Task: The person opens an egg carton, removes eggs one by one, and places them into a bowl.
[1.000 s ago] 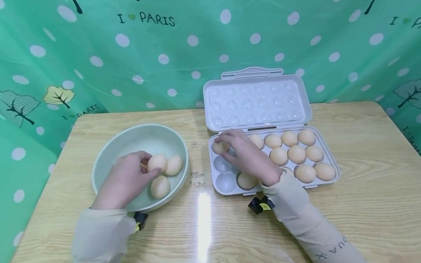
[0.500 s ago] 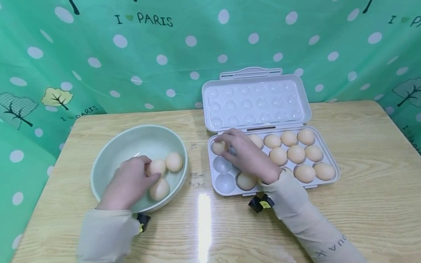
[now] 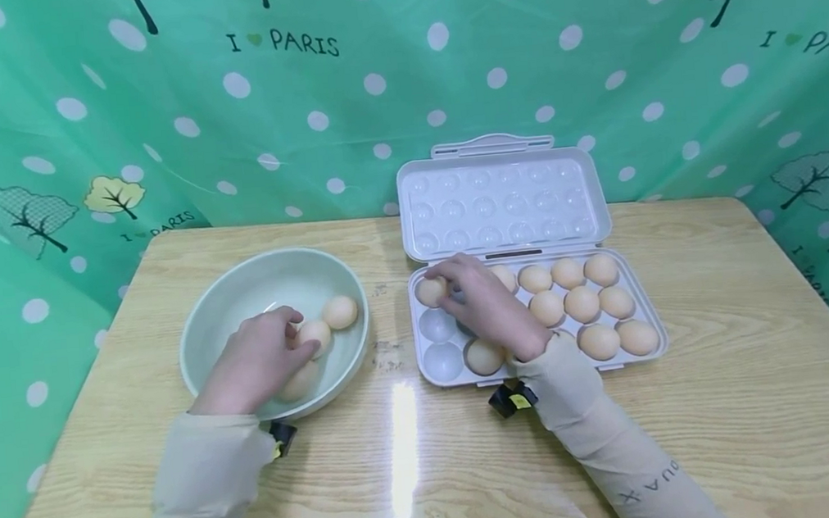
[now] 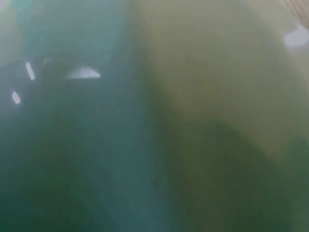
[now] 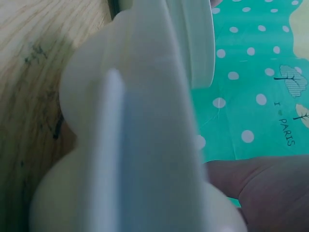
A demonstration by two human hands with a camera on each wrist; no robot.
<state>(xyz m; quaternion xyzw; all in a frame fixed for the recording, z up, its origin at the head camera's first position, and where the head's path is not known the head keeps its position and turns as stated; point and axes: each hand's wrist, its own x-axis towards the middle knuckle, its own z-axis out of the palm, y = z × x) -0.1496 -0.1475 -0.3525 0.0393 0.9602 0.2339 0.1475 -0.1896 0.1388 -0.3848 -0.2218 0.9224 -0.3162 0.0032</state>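
In the head view, my left hand [image 3: 260,359] reaches into the pale green bowl [image 3: 239,287], thumb and fingers curled about an egg [image 3: 315,337]. Two other eggs lie there: one by the right wall [image 3: 340,311], one partly under the hand [image 3: 299,382]. My right hand [image 3: 485,302] pinches an egg [image 3: 430,292] at the back left cup of the open egg carton [image 3: 425,377]. The right wrist view has the carton's side [image 5: 159,121] close up, with part of the right hand [image 5: 275,193] beyond. Only the blurred bowl wall [image 4: 217,72] fills the left wrist view.
Several eggs [image 3: 582,303] fill the carton's right part; two cups [image 3: 442,362] at its left are bare. The carton's lid [image 3: 506,202] stands raised behind, near the green dotted cloth [image 3: 339,76]. Wooden tabletop [image 3: 399,425] lies between bowl and carton.
In the bowl, the egg by my left fingers has shifted slightly toward me, and the lower egg has rolled left, partly under the hand. My right hand stays at the same cup.
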